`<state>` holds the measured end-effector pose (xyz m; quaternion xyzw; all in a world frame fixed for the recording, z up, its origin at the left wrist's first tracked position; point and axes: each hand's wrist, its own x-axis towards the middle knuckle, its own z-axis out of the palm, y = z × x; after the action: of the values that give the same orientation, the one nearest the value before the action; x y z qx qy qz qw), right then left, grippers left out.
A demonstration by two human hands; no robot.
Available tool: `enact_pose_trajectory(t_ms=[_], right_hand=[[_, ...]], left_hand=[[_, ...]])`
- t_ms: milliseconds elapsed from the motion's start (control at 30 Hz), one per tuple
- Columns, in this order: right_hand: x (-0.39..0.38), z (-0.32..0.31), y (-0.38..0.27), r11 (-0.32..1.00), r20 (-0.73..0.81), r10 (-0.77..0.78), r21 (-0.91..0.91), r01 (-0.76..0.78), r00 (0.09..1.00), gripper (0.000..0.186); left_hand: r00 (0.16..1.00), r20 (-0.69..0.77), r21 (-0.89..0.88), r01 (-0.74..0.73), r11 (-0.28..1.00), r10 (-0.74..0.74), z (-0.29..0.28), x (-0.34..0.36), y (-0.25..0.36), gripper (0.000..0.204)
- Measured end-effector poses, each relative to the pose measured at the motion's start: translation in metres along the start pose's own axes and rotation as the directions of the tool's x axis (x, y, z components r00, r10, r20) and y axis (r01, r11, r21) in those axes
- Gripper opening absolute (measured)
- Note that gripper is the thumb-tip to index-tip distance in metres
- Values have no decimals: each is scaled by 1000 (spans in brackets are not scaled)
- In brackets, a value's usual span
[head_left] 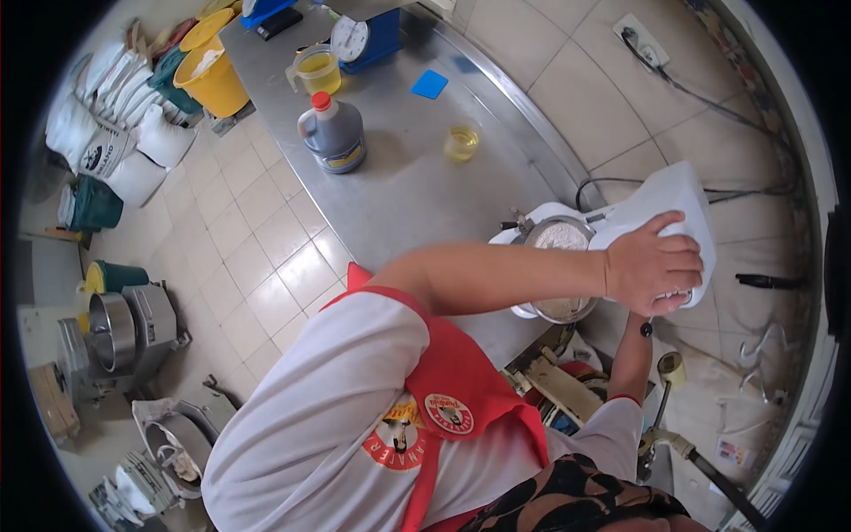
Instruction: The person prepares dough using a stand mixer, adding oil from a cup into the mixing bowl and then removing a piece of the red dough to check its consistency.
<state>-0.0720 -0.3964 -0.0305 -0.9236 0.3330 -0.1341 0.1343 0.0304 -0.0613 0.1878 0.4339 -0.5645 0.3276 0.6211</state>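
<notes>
Head view: left hand (654, 263), fingers spread, rests on the mixer head (687, 199); slipping could jolt powder (560, 235) from the bowl (578, 315) left of them. Right hand hidden, fingers' state unclear.

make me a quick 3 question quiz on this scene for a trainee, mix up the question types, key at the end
1. Multiple choice: which thing does the person's left hand rest on?
a) clear plastic measuring jug
b) white stand mixer
c) round yellow bucket

2. True or false: the flat blue square lies on the grey metal table.

3. Fill in the gap: the cap on the handled plastic jug of dark liquid is ____.

Key: 1. b; 2. true; 3. red
</notes>
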Motion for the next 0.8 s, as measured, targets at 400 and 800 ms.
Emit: enact_pose_trajectory(t_ms=[400, 800], right_hand=[[-17, -41, 35, 996, 40, -41, -72, 44, 998, 57], [-167, -70, -95, 984, -502, -124, 47, 170, 856, 84]], left_hand=[[1000, 6, -5, 0, 1000, 0, 7, 0, 9, 22], [950, 307, -188, 2, 982, 57, -26, 13, -34, 26]])
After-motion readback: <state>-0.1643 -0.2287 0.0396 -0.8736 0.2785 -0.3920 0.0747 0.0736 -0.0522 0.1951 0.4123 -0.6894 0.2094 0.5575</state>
